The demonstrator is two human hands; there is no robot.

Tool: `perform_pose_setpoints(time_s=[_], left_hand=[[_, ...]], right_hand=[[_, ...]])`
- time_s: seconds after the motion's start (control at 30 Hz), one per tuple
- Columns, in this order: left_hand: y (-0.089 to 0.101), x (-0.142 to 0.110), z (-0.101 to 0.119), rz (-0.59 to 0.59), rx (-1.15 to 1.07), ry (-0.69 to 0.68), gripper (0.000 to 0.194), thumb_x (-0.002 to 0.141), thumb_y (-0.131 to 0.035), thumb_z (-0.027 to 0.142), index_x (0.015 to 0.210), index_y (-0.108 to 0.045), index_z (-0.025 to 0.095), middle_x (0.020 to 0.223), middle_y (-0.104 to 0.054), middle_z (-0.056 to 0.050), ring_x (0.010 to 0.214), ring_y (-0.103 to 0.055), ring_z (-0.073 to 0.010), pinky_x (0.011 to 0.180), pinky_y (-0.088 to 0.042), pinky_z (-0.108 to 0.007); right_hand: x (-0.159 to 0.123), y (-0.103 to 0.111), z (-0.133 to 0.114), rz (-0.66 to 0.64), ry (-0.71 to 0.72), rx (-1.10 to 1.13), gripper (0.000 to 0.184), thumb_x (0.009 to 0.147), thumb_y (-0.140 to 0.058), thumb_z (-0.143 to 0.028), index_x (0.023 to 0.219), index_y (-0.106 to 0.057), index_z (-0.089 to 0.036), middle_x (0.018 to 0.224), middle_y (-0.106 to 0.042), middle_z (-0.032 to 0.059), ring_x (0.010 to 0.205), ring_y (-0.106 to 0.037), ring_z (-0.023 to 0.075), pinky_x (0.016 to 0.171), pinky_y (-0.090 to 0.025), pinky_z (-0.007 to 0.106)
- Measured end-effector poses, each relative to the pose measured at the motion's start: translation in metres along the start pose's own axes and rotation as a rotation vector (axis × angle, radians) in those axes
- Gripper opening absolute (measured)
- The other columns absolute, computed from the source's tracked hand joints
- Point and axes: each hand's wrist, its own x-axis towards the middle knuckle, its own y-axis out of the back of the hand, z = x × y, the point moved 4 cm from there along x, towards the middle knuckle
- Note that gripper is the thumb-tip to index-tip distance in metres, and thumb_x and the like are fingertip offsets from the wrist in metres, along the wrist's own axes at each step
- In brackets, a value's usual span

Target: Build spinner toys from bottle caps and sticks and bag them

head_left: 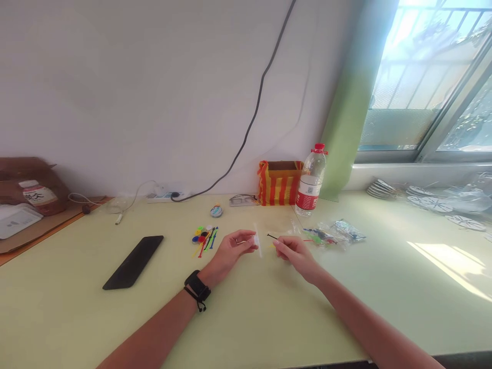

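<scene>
My left hand (238, 245) pinches a thin, whitish see-through piece that looks like a small plastic bag (258, 241), seen nearly edge-on. Just right of it, a short black plastic stick (272, 236) with a small knob at its tip juts out of my closed right hand (289, 249). A bit of yellow (271, 246) shows below those fingers; what it belongs to is hidden. The stick and the bag are apart. Left of my left hand lies a loose pile of coloured plastic sticks (208, 242) and small round discs (199, 233).
Clear bags with coloured pieces (326, 234) lie right of my right hand. Behind stand a striped bag (280, 184) and a large water bottle (309, 184). A black phone-like slab (133, 262) lies left, a small round tin (216, 210) farther back, patterned discs (434, 203) far right.
</scene>
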Motion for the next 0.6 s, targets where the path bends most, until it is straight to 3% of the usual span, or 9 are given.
perform_pose_setpoints(time_s=[0.1,0.2,0.3,0.47,0.6], left_hand=[[0.006,0.005,-0.005,0.037,-0.111,0.068,0.034,0.084,-0.082,0.035,0.113,-0.075,0.018,0.110,-0.076,-0.009,0.100,-0.072,-0.0209,0.098,-0.055,-0.033],[0.012,0.010,-0.010,0.076,-0.264,0.179,0.039,0.090,-0.073,0.049,0.107,-0.075,0.014,0.110,-0.076,-0.014,0.101,-0.073,-0.0237,0.099,-0.056,-0.034],[0.015,0.012,-0.012,0.117,-0.335,0.273,0.054,0.090,-0.064,0.064,0.098,-0.073,0.011,0.104,-0.076,-0.017,0.096,-0.074,-0.0263,0.097,-0.058,-0.038],[0.016,0.011,-0.017,0.128,-0.075,0.191,0.043,0.072,-0.090,0.045,0.095,-0.070,0.015,0.103,-0.075,-0.011,0.092,-0.075,-0.0232,0.096,-0.058,-0.036],[0.012,0.010,-0.017,0.071,0.216,0.071,0.045,0.069,-0.090,0.047,0.096,-0.069,0.017,0.091,-0.074,-0.007,0.087,-0.075,-0.0237,0.086,-0.059,-0.036]], right_hand=[[0.005,0.018,0.000,0.159,0.101,-0.031,0.049,0.094,-0.058,-0.060,0.066,-0.054,-0.020,0.062,-0.043,-0.0024,0.057,-0.035,0.0123,0.052,-0.026,0.027],[0.012,0.044,-0.001,0.289,0.167,-0.163,0.043,0.093,-0.059,-0.058,0.073,-0.059,-0.020,0.064,-0.048,-0.0013,0.058,-0.041,0.0138,0.053,-0.033,0.027],[0.020,0.070,-0.003,0.308,0.174,-0.390,0.035,0.094,-0.058,-0.054,0.084,-0.062,-0.021,0.071,-0.057,0.0011,0.062,-0.049,0.0160,0.056,-0.040,0.029],[0.036,0.109,-0.003,0.186,0.059,-0.759,0.023,0.093,-0.056,-0.045,0.095,-0.066,-0.023,0.082,-0.068,0.0025,0.067,-0.058,0.0169,0.063,-0.047,0.030],[0.056,0.131,0.004,0.183,-0.087,-0.904,0.019,0.092,-0.059,-0.038,0.099,-0.066,-0.022,0.092,-0.073,0.0059,0.076,-0.065,0.0193,0.068,-0.049,0.030]])
